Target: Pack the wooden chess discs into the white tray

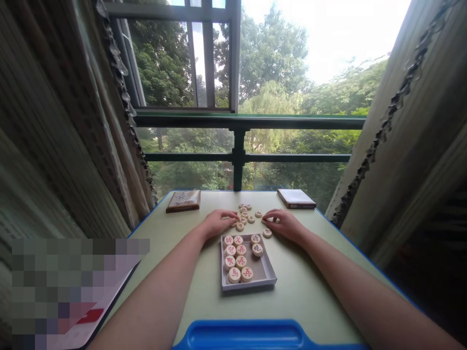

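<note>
Round wooden Chinese chess pieces (251,219) lie loosely scattered on the pale green table, between my two hands. My left hand (220,222) is at the left edge of this group, its fingers closed around a piece that they partly cover. On the other side, my right hand (285,223) pinches a piece between thumb and fingers. Nearer to me is a shallow open box (263,282). Red-marked pieces (241,261) fill its left part in two columns, some of them stacked. Dark-marked pieces (257,250) sit at its far right corner.
A wooden box lid or case (183,200) lies at the table's far left, and a flat white-topped box (296,198) at the far right. A blue tray-like edge (242,335) is at the front. Curtains (120,146) flank the table; a green railing (239,158) stands behind it.
</note>
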Available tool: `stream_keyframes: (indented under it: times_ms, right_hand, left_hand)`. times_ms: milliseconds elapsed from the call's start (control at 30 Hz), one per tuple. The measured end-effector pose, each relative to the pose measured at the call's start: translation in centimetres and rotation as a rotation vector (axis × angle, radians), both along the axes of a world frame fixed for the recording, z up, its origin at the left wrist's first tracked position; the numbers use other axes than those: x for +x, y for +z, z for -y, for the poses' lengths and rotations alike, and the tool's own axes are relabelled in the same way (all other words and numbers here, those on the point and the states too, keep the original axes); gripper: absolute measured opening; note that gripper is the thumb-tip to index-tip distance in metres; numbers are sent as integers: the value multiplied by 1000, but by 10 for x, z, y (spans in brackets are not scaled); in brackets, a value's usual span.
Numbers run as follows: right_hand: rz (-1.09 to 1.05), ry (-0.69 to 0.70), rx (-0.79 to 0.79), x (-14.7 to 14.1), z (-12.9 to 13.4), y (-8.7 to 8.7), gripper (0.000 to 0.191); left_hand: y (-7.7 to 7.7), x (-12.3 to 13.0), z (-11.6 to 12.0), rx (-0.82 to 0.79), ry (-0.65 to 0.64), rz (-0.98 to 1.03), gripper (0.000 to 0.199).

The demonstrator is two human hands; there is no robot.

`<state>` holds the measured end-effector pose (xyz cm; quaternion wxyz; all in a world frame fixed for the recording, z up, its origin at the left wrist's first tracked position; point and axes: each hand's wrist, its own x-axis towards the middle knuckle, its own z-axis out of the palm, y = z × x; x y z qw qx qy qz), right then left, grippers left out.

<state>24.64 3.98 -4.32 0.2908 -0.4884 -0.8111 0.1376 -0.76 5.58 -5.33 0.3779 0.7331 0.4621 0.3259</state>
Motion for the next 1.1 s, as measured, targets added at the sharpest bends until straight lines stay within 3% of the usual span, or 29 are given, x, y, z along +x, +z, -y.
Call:
stream_keyframes:
  times_ms: [233, 400, 533, 633, 833, 1100]
  right_hand:
    - [-28, 22, -121, -4, 4, 2, 33]
    - [-252, -60, -485, 8, -7, 21, 61]
    - [-156, -96, -704, 7, -24, 39, 57]
    - [-68, -53, -652, -3, -32, 37, 43]
    - [-94, 65, -442, -12, -26, 18, 43]
    - [42, -48, -217, -22, -25, 8, 30]
  left_hand:
    - [-2, 1, -4, 59, 43, -35, 25]
    - [-4, 2, -5, 41, 63, 52, 23]
    - [-7, 1, -8, 46, 84, 30, 25]
    - [-7, 1, -9, 42, 79, -25, 26]
    - [-2, 1, -5, 31, 105, -64, 25]
    - [-6, 1, -8, 49, 78, -79, 27]
